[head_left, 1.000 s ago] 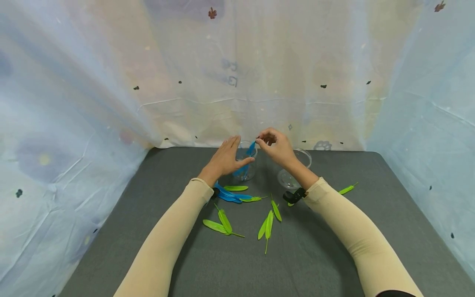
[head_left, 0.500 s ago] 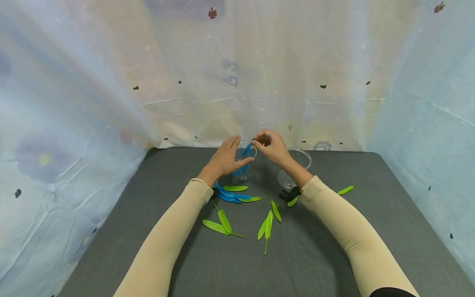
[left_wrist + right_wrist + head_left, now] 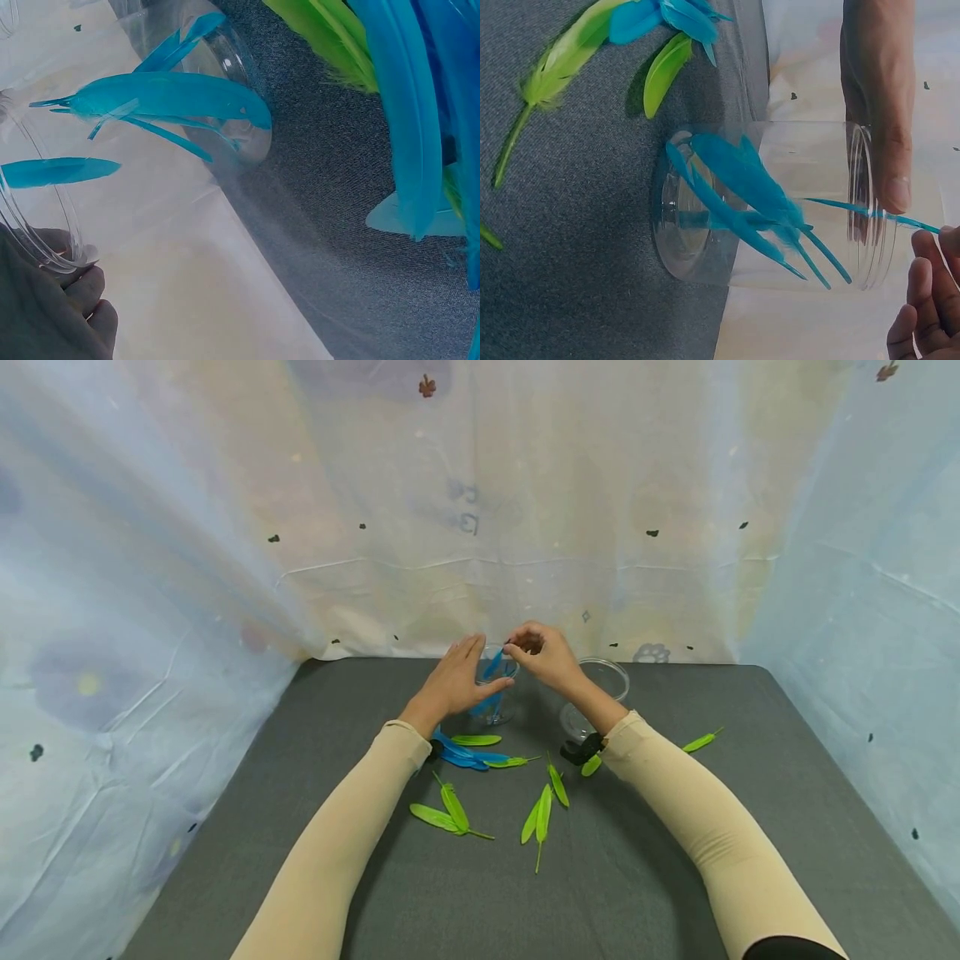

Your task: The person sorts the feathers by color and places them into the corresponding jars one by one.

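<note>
My left hand [image 3: 455, 681] holds a clear plastic jar [image 3: 802, 255] near its rim, thumb along the near side. Several blue feathers [image 3: 750, 176] lie inside, quills upward. At the mouth, my right hand [image 3: 546, 653] pinches one more blue feather [image 3: 60, 172] by its quill end; its lower part hangs within the rim. In the right wrist view, the pinching fingertips [image 3: 924, 244] show just beyond the rim. By my left wrist, a pile of blue feathers [image 3: 461, 753] rests on the grey cloth with a green feather [image 3: 477, 740] beside it.
A second clear container [image 3: 581, 720] stands to the right, partly behind my right forearm. Loose green feathers [image 3: 453, 810] are scattered nearer on the grey table [image 3: 480, 910], more [image 3: 543, 814] at the middle, and another green feather [image 3: 701, 742] at the right. A patterned curtain [image 3: 562, 527] hangs behind.
My right hand has moved left and slightly down with the blue feather, bringing it from the jar's right edge over its mouth. My left hand and the jar stay in place.
</note>
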### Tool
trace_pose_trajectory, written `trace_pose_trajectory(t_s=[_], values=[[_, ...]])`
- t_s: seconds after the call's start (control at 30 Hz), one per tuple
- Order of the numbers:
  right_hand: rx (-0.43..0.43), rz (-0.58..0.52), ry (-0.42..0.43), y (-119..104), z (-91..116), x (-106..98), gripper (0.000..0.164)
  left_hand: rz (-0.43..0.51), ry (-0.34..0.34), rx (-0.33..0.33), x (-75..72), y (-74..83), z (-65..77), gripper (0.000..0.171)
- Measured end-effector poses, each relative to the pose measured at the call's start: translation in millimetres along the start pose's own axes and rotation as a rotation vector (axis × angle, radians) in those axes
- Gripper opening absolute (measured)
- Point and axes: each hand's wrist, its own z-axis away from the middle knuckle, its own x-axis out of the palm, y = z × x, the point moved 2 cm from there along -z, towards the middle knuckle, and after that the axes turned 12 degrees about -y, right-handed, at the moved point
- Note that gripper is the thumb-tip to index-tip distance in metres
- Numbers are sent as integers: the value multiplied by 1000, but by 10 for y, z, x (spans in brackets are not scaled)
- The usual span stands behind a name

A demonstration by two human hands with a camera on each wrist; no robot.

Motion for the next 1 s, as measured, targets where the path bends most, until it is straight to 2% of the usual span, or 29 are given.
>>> trace_pose_trajectory(t_s=[0.37, 1.0], values=[[30, 71, -47, 30, -15, 24, 17, 5, 9, 9, 3, 3, 3, 107], [-5, 100, 17, -14, 72, -4, 17, 30, 0, 1, -10, 2, 6, 106]])
